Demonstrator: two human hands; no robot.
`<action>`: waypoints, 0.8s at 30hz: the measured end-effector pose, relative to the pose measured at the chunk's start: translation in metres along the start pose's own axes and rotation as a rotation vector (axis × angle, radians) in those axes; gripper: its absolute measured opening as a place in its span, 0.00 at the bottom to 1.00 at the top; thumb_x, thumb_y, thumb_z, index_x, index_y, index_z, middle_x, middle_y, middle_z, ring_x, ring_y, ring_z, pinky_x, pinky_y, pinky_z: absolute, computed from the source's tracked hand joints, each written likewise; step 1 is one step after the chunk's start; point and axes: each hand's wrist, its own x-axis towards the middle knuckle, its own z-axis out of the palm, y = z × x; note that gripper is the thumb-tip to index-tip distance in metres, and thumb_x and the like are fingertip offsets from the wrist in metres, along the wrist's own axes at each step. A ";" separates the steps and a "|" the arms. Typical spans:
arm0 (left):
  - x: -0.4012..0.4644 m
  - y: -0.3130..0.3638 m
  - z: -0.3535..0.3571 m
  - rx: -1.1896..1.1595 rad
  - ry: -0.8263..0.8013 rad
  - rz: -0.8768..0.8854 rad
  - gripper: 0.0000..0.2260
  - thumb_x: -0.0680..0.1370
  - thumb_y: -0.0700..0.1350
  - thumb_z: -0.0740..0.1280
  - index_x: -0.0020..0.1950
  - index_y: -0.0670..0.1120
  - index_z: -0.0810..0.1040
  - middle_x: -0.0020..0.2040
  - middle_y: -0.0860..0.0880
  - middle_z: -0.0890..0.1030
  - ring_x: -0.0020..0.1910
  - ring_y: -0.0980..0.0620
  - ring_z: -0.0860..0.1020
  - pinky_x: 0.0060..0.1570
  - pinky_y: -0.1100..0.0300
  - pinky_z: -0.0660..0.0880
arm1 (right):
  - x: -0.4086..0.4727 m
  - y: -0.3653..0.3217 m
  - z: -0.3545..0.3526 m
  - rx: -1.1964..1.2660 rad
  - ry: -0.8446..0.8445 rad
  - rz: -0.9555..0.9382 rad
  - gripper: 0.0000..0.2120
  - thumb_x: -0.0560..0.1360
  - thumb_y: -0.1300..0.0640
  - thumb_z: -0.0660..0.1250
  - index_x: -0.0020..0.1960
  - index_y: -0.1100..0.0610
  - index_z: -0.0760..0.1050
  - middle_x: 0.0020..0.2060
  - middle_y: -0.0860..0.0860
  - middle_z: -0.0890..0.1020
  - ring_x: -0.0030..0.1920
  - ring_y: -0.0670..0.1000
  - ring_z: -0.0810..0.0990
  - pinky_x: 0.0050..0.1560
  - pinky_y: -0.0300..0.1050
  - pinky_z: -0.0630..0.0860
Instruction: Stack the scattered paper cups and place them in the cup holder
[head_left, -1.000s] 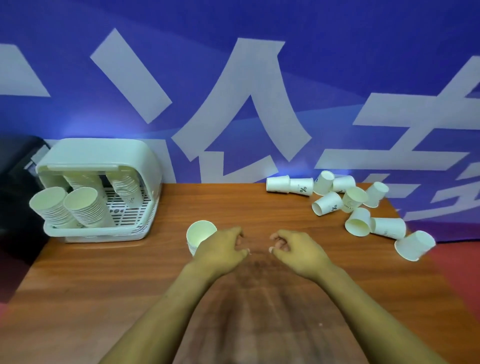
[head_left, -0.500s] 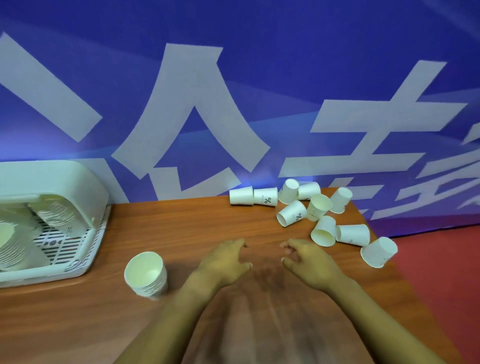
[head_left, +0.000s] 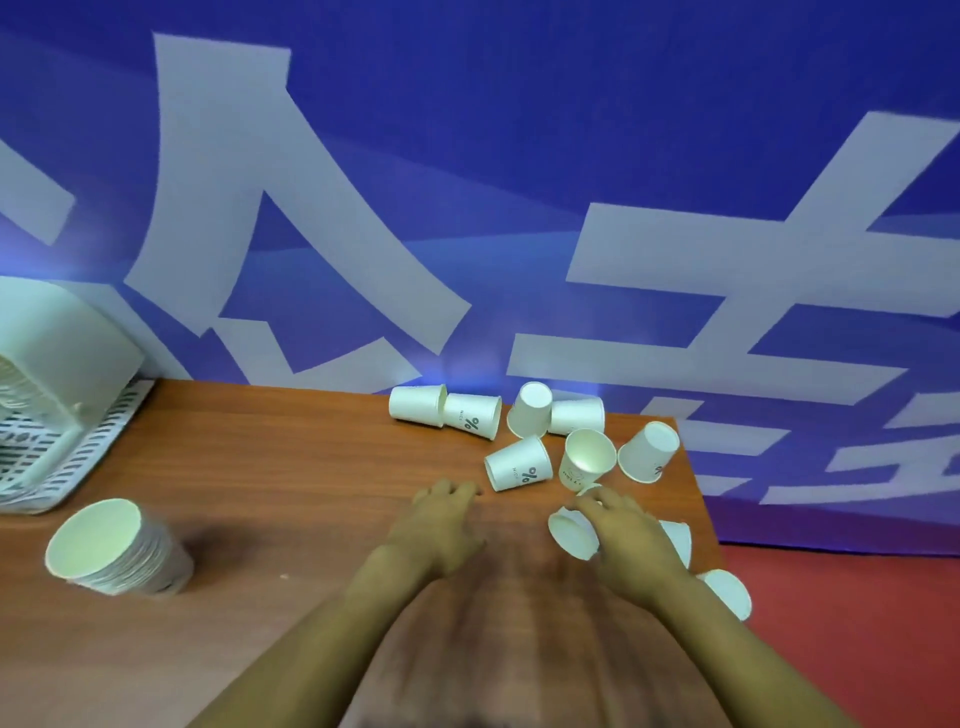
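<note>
**Hands among the scattered cups**

On the counter (head_left: 291, 467), a smooth reddish wood-grain surface, I see from the head view white paper cups scattered at the far right. Most lie on their sides as tapered cones with rolled rims; two show a dark "%" mark, one at the back (head_left: 471, 417) and one nearer (head_left: 519, 463). One cup (head_left: 587, 460) beside them shows its round open mouth toward me.

My right hand (head_left: 631, 540) lies over a tipped cup (head_left: 569, 532), fingers curled around its wall and touching it; I cannot tell whether the grip has closed. Two more cups (head_left: 730, 592) peek out behind that wrist near the counter's edge.

My left hand (head_left: 441, 525) rests palm-down on the wood, fingers loosely spread, holding nothing.

Well apart at the near left stands a nested stack of cups (head_left: 111, 548), ribbed by its layered rims, mouth tilted toward me. Behind it, at the left edge, is the cup holder (head_left: 67, 332), pale glossy plastic with a rounded hood and a slotted grid base.
</note>
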 end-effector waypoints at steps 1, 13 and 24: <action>0.007 0.006 0.003 0.015 -0.003 -0.010 0.27 0.76 0.53 0.65 0.73 0.53 0.62 0.71 0.48 0.65 0.69 0.44 0.64 0.69 0.51 0.63 | 0.004 0.008 0.002 -0.018 -0.007 -0.023 0.28 0.72 0.56 0.68 0.69 0.46 0.65 0.69 0.46 0.66 0.66 0.52 0.67 0.63 0.47 0.70; 0.106 0.061 0.018 0.134 0.084 -0.080 0.32 0.74 0.55 0.68 0.74 0.51 0.58 0.70 0.46 0.64 0.68 0.43 0.65 0.65 0.48 0.66 | 0.053 0.051 0.034 -0.163 -0.045 -0.258 0.43 0.47 0.59 0.82 0.61 0.44 0.76 0.63 0.48 0.77 0.60 0.55 0.77 0.50 0.52 0.77; 0.150 0.055 0.054 0.166 0.119 -0.081 0.36 0.74 0.59 0.66 0.77 0.53 0.52 0.75 0.51 0.60 0.73 0.47 0.59 0.68 0.47 0.61 | 0.078 0.062 0.065 -0.109 0.050 -0.476 0.44 0.42 0.59 0.79 0.58 0.46 0.77 0.54 0.45 0.82 0.50 0.53 0.83 0.42 0.48 0.79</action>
